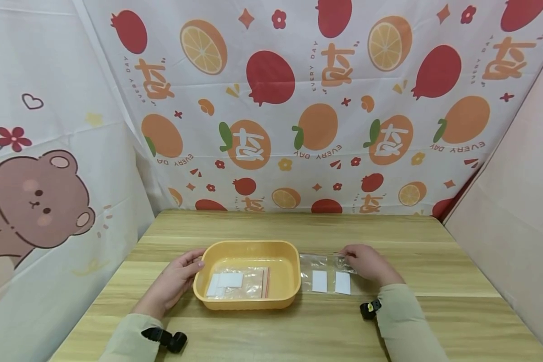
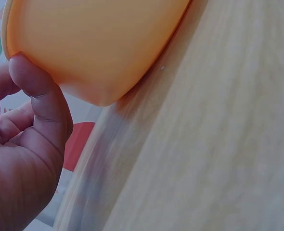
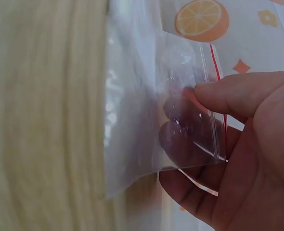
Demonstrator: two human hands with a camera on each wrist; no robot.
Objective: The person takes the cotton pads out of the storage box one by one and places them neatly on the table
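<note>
A yellow plastic basin (image 1: 278, 304) stands on the wooden table. At its left end, my left hand (image 1: 177, 278) grips the rim; the left wrist view has the thumb (image 2: 33, 79) against the basin's edge. Inside lies a clear zip bag (image 1: 253, 287) with white cards (image 1: 230, 280). My right hand (image 1: 366, 262) pinches another clear zip bag (image 3: 132, 130) near its red-striped seal, between thumb and fingers. That bag holds a white card (image 1: 342, 283). Just left of it, beside the basin, lies a similar clear bag (image 1: 314, 260) with a white card (image 1: 319, 281).
The wooden table (image 1: 326, 332) reaches back to a fruit-print cloth (image 1: 271, 115). A cloth with a bear print (image 1: 50, 201) hangs on the left, and a pale cloth (image 1: 516, 201) on the right. Black wrist cameras (image 1: 177, 342) are strapped over both sleeves.
</note>
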